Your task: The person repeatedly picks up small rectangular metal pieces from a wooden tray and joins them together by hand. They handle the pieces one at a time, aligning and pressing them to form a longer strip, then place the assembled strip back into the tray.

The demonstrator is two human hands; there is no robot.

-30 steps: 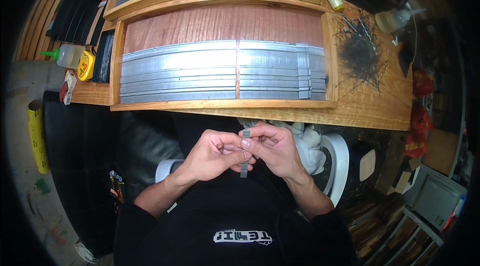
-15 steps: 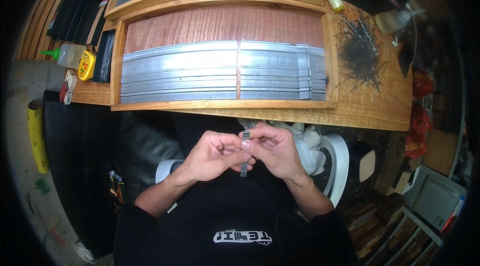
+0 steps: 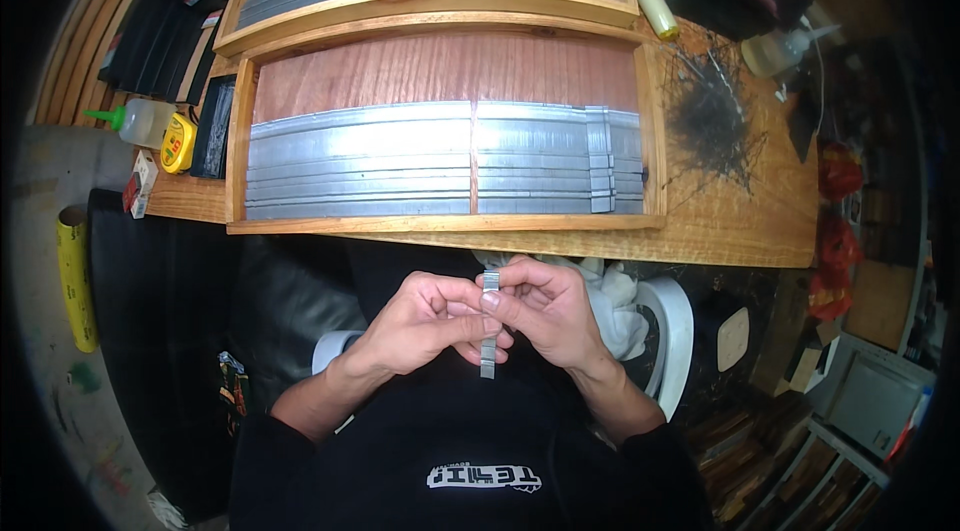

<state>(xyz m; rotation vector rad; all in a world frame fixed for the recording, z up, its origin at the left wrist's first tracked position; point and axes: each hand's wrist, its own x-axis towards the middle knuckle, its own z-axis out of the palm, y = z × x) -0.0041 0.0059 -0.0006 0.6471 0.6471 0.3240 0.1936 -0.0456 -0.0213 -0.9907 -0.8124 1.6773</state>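
Between both hands, in front of my chest, a narrow grey metal strip (image 3: 487, 368) stands lengthwise, marked across into short segments. My left hand (image 3: 428, 323) pinches its middle between thumb and fingers. Closer to the strip's upper end, my right hand (image 3: 545, 316) grips with thumb and forefinger. The fingers cover part of the strip, while its lower end hangs free. Just beyond the hands lies a wooden tray (image 3: 450, 226) with long rows of shiny grey metal strips (image 3: 360, 156) packed against its near side. A short stack of strips (image 3: 600, 161) rests on top at the right.
Behind the tray sits a second wooden tray (image 3: 420, 6) of grey strips. Thin dark wire-like bits (image 3: 715, 111) are scattered on the table (image 3: 740, 231). A yellow tape measure (image 3: 178, 143) and a green-tipped bottle (image 3: 145, 121) stand left; another squeeze bottle (image 3: 775, 53) stands right.
The strip has slid lower between my fingers, so more of it shows below my hands. Both hands keep their pinch. The whole view has shifted slightly.
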